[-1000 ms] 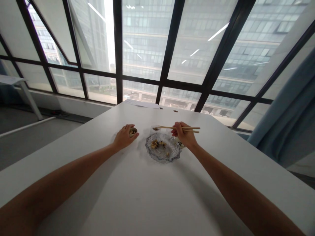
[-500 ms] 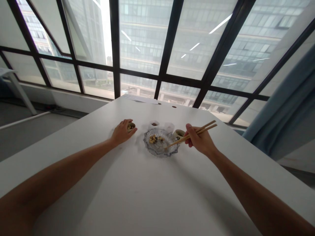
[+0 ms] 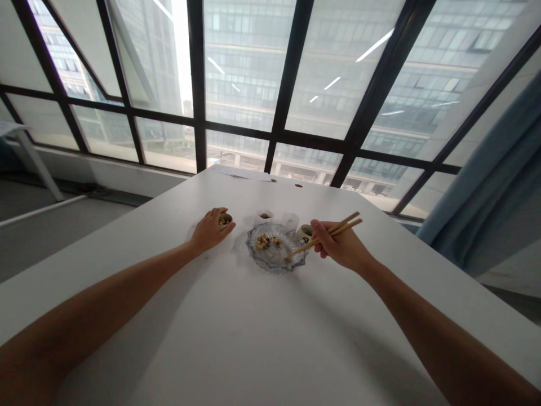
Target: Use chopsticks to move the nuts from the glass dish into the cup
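My left hand (image 3: 211, 230) is curled round a small cup (image 3: 225, 227) with pale and dark bits inside. In my right hand (image 3: 336, 241) is a pair of wooden chopsticks (image 3: 310, 243), slanting down to the left. Their tips are over the right part of a scalloped clear glass plate (image 3: 276, 267); whether they touch it I cannot tell. Several yellowish pieces (image 3: 262, 242) and some dark ones lie on the plate's left and upper part. A second cup (image 3: 305, 232), pale with a dark mark, stands at the plate's right edge, partly behind the chopsticks.
Behind the plate stand a white container (image 3: 264, 217) with dark contents and a whitish translucent container (image 3: 290, 219). Papers (image 3: 240, 172) lie at the far edge of the white table (image 3: 236, 332). Windows rise beyond it, and a blue curtain (image 3: 494, 186) hangs at the right.
My right hand has moved slightly left with the chopsticks, whose tips have shifted a little over the plate. The left hand has stayed at the cup.
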### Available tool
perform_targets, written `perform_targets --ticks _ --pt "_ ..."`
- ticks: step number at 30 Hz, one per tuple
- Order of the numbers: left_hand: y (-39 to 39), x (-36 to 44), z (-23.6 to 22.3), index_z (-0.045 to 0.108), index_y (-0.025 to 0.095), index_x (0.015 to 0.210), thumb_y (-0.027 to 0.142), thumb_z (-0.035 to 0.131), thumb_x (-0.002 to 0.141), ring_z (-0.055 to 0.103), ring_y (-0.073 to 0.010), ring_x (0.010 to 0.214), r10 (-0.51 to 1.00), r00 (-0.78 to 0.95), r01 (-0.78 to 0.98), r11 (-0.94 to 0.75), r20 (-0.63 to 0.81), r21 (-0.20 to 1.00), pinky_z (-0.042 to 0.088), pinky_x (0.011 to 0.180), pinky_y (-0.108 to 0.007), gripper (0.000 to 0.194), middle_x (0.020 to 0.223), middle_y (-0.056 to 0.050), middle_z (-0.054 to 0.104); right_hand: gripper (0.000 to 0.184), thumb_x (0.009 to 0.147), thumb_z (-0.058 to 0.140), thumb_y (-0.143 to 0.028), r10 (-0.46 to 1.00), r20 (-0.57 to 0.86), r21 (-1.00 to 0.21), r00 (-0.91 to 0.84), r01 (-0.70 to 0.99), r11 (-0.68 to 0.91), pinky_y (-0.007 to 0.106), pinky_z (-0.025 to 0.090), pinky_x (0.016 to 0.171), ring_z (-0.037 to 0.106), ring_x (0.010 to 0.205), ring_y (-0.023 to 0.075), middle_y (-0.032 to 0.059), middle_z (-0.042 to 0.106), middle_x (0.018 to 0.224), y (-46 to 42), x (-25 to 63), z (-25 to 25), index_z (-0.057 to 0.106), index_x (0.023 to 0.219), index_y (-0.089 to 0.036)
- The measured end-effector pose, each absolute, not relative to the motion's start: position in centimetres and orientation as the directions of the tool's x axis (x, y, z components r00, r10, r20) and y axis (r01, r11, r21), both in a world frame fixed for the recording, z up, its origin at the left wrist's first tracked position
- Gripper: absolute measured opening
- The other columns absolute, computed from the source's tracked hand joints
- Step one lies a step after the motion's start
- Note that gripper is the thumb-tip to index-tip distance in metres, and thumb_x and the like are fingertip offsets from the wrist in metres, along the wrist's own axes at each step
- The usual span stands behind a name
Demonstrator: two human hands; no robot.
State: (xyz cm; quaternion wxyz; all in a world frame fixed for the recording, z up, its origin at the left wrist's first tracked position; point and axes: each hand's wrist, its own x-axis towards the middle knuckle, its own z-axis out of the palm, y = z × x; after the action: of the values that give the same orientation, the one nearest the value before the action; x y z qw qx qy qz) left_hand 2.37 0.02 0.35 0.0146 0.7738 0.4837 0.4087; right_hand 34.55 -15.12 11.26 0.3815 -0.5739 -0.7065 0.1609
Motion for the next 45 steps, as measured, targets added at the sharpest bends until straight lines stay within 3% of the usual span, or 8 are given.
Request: perform_targets --ticks 7,13,17,21,31,45 --pt "0.4 2.4 0.1 0.056 0.017 0.125 0.049 0.068 0.082 0.064 -0.0293 0.117 0.783 0.135 0.682 -0.518 0.607 0.516 0.05 0.104 -0.045 0.055 0.129 -0.016 0.065 0.077 0.084 0.035 -0.091 0.928 0.361 -0.601 -0.098 0.736 0.311 0.023 0.04 0.034 0.057 0.037 0.014 0.0037 0.061 0.05 -15.6 34.0 11.7 0.057 0.067 -0.019" --pt "0.6 1.8 0.0 0.06 0.016 0.122 0.06 0.077 0.068 0.07 -0.0298 0.104 0.876 0.084 0.639 -0.413 0.474 0.649 0.055 0.097 -0.042 0.071 0.114 -0.014 0.072 0.076 0.077 0.044 -0.093 0.935 0.354 -0.718 -0.033 0.631 0.295 0.023 0.041 0.034 0.057 0.037 0.0144 0.0047 0.062 0.048 -15.0 34.3 11.5 0.058 0.065 -0.019" --pt "0.2 1.9 0.2 0.062 0.019 0.118 0.056 0.079 0.065 0.07 -0.0298 0.104 0.835 0.102 0.641 -0.471 0.541 0.606 0.055 0.097 -0.042 0.067 0.113 -0.011 0.072 0.076 0.071 0.052 -0.094 0.92 0.376 -0.825 0.109 0.492 0.279 0.024 0.043 0.033 0.055 0.034 0.0142 0.0053 0.062 0.047 -14.0 35.0 10.7 0.059 0.063 -0.019" --pt "-0.3 2.1 0.3 0.061 0.019 0.117 0.051 0.081 0.066 0.068 -0.0307 0.108 0.772 0.168 0.65 -0.554 0.613 0.52 0.054 0.101 -0.044 0.063 0.118 -0.012 0.069 0.075 0.07 0.056 -0.092 0.909 0.39 -0.848 0.146 0.443 0.293 0.023 0.043 0.032 0.054 0.034 0.0135 0.0049 0.061 0.047 -13.5 35.7 10.0 0.061 0.062 -0.018" --pt "-0.3 2.0 0.2 0.057 0.018 0.122 0.051 0.08 0.071 0.064 -0.0315 0.114 0.723 0.264 0.676 -0.611 0.638 0.412 0.052 0.102 -0.046 0.065 0.121 -0.014 0.066 0.068 0.08 0.055 -0.085 0.902 0.429 -0.805 0.053 0.474 0.355 0.024 0.045 0.037 0.057 0.04 0.0144 0.004 0.065 0.054 -12.7 35.0 8.0 0.063 0.071 -0.018" --pt "-0.7 2.2 0.4 0.057 0.02 0.123 0.054 0.08 0.071 0.064 -0.0318 0.115 0.741 0.253 0.705 -0.582 0.622 0.406 0.052 0.102 -0.046 0.066 0.124 -0.013 0.066 0.061 0.084 0.056 -0.08 0.901 0.435 -0.783 0.001 0.494 0.378 0.028 0.05 0.04 0.061 0.043 0.0169 0.004 0.067 0.057 -12.2 35.1 7.3 0.063 0.07 -0.021"
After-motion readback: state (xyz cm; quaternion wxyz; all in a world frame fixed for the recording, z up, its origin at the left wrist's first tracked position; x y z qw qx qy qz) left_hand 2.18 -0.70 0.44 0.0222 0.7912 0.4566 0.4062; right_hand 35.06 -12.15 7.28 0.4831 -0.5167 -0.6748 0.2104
